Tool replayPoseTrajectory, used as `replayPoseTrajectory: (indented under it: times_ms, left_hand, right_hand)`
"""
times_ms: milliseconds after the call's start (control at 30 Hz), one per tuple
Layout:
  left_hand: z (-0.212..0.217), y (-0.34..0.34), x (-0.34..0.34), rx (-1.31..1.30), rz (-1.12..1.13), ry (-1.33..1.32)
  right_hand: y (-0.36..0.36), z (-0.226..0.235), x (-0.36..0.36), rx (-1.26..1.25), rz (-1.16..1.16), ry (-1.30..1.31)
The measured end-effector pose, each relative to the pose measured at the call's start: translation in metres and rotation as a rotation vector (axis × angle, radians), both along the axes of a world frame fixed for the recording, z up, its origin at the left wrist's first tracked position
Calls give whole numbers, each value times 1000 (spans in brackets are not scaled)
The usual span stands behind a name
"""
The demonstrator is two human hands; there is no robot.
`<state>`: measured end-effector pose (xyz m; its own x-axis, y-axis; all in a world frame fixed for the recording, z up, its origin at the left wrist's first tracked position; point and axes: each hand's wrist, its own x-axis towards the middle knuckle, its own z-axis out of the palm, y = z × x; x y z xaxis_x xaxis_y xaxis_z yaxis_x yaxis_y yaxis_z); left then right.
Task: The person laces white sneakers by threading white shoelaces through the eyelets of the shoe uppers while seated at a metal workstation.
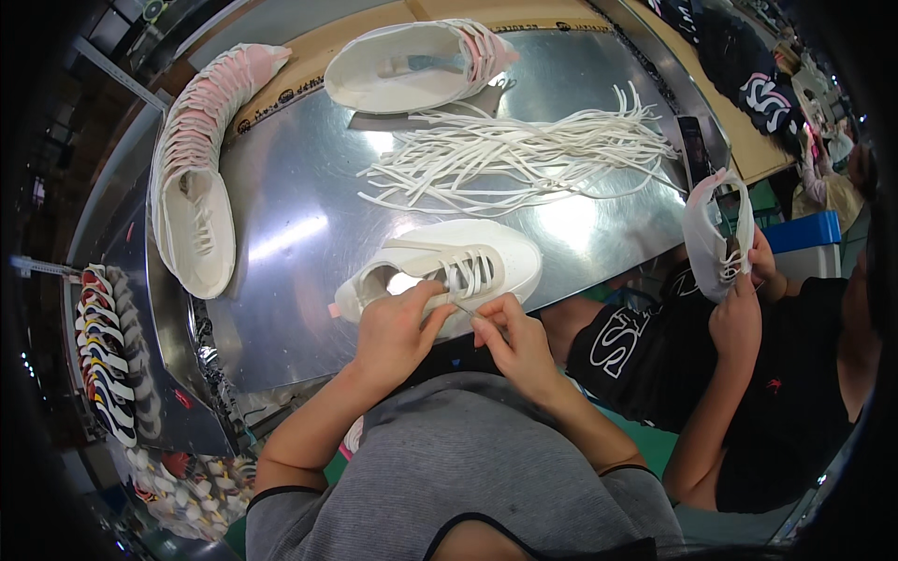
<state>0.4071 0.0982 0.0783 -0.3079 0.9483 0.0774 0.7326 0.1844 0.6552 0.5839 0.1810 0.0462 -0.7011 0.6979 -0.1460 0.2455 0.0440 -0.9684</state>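
A white shoe upper (468, 257) lies on its side at the near edge of a shiny metal table (290, 280), partly laced. My left hand (398, 327) grips the shoe at its collar and holds a stretch of white lace. My right hand (513, 338) pinches the thin end of that lace (465, 309) just below the eyelets. The two hands are close together, almost touching.
A heap of loose white laces (524, 154) lies mid-table. Stacks of white and pink shoe uppers stand at the left (196, 178) and at the back (412, 65). A person in black on the right (748, 374) holds another white upper (716, 234). Coloured shoe parts (103, 355) sit lower left.
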Motion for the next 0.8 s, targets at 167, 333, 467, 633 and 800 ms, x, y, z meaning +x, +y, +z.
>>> replayPoseTrajectory:
  times_ms: [167,333,467,633,800]
  left_hand:
    - [-4,-2,-1,35,-80,-9]
    - [-8,-7,5,104,-180,47]
    - [-1,-14,-3,37,-128,-23]
    - [15,-4,-28,-367,-266,-626]
    - [24,12,-63,-690,-395,-829]
  right_hand:
    - [5,1,-5,17,21,-45]
    - [5,0,-30,-4,-18,-103]
    - [23,20,-6,0,208,-244]
    - [47,37,8,38,106,-126]
    - [43,-12,-26,513,-171,-8]
